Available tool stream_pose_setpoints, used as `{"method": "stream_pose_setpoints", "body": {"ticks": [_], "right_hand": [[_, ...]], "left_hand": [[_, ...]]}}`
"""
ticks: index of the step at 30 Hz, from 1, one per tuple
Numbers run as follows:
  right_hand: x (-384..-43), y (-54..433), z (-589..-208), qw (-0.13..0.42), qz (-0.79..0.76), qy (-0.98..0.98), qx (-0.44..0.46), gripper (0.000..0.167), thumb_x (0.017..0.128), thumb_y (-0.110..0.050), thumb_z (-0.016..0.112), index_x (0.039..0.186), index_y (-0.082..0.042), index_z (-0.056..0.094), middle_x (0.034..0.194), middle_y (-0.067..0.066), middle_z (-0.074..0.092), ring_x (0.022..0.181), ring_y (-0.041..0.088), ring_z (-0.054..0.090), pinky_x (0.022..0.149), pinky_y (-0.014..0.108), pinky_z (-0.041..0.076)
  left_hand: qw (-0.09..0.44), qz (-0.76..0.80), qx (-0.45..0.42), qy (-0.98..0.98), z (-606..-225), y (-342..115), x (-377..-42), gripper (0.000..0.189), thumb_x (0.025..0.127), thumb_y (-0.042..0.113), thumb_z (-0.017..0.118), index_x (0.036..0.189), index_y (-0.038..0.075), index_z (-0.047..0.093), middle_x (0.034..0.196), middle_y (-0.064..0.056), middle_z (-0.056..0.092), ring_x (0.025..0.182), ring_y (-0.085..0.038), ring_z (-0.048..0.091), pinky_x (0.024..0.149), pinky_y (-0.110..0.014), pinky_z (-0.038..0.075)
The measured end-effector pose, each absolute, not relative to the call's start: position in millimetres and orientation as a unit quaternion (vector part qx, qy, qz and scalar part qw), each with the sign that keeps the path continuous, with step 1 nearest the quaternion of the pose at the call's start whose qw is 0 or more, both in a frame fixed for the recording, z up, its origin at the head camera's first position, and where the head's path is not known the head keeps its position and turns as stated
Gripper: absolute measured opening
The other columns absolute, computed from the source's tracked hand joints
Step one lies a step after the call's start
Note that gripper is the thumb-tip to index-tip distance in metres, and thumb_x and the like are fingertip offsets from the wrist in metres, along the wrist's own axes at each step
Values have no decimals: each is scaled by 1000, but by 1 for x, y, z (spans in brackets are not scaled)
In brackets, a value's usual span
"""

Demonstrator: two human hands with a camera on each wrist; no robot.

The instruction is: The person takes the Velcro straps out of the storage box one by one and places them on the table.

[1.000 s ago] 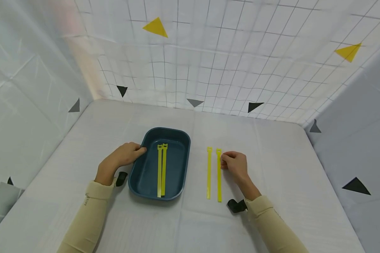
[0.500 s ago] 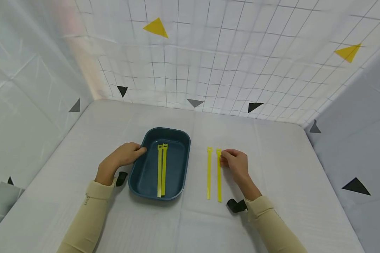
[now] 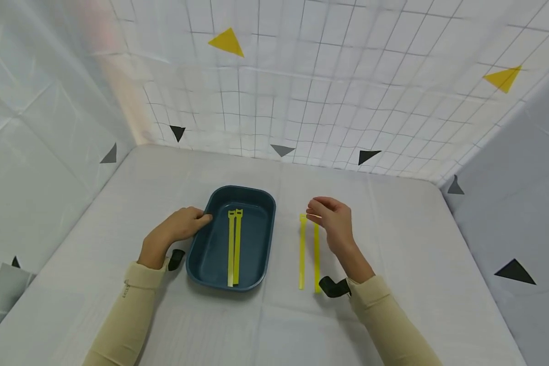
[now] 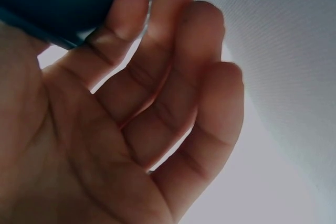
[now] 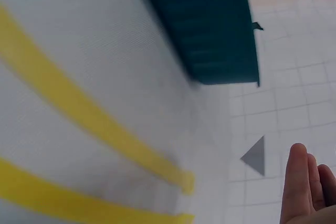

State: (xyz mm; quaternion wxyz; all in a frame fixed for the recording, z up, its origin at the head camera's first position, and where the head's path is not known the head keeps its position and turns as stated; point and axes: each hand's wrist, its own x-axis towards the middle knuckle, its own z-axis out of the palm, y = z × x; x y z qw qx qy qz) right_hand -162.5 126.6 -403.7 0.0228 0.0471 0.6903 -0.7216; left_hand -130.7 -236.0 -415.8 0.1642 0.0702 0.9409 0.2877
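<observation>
A dark blue tray (image 3: 207,274) stands on the white-covered table, left of the middle. Two yellow cable straps (image 3: 237,254) with slotted heads lie inside it side by side. My left hand (image 3: 176,226) holds the tray's left rim, thumb over the edge; in the left wrist view its fingers (image 4: 199,40) curve against the outer wall. To the right of the tray two more yellow straps lie on the table, a left one (image 3: 302,254) and a right one (image 3: 317,259). My right hand (image 3: 336,221) hovers over their upper ends with nothing visible in it, its fingers (image 5: 296,182) fairly straight.
Behind the table (image 3: 407,229) hangs a white grid-lined sheet (image 3: 302,101) with coloured triangles. Pale sheets stand at the left and right. A black wrist camera (image 3: 334,287) sits below the right wrist, close to the right strap's lower end.
My right hand has left the right strap's edge, rising and shifting left and away over the strap heads. Its wrist camera moved along. The left hand, tray and straps stay put.
</observation>
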Motion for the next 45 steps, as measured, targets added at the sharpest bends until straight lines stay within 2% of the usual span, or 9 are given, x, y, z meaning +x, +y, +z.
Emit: {"method": "stream_pose_setpoints", "body": {"ticks": [4,10,14,19,37,45], "right_hand": [[-162,113,-391,28,-735,678,15,28,94,-11,67,115,8,62,106,15,62,90,23,68,82,32,54],[-162,95,-386,32,-730,681,-54,28,93,-6,68,116,8,62,110,19,64,94,24,68,85,33,53],[-162,89,-386,21,-686,721,-97,31,92,-7,69,120,4,63,116,19,66,98,20,66,88,31,52],[-161,78,-384,19,-665,734,-136,35,92,-9,70,124,2,63,120,18,65,106,23,65,92,35,50],[-165,32,-371,46,-664,720,-196,41,90,-5,70,129,3,59,123,17,64,112,25,62,92,36,50],[-171,18,-376,95,-618,751,-215,42,91,-11,71,128,4,60,126,22,61,113,27,61,94,39,49]], "left_hand": [[163,287,70,941,-417,-237,-130,38,104,31,45,74,9,52,67,-4,47,61,-19,45,61,-35,37],[161,289,73,941,-417,-237,-131,38,104,31,45,74,9,52,66,-4,46,60,-19,44,60,-35,37],[162,289,73,941,-418,-237,-132,38,104,32,45,74,9,52,66,-4,47,60,-19,45,60,-34,37],[161,289,76,941,-418,-238,-132,38,104,32,45,74,9,51,66,-4,47,61,-19,44,60,-35,37],[159,293,68,941,-420,-238,-134,37,102,31,46,73,10,52,66,-3,46,62,-19,45,61,-34,37],[163,294,63,940,-420,-239,-135,38,102,32,45,72,10,52,66,-3,47,61,-19,46,61,-34,38]]}}
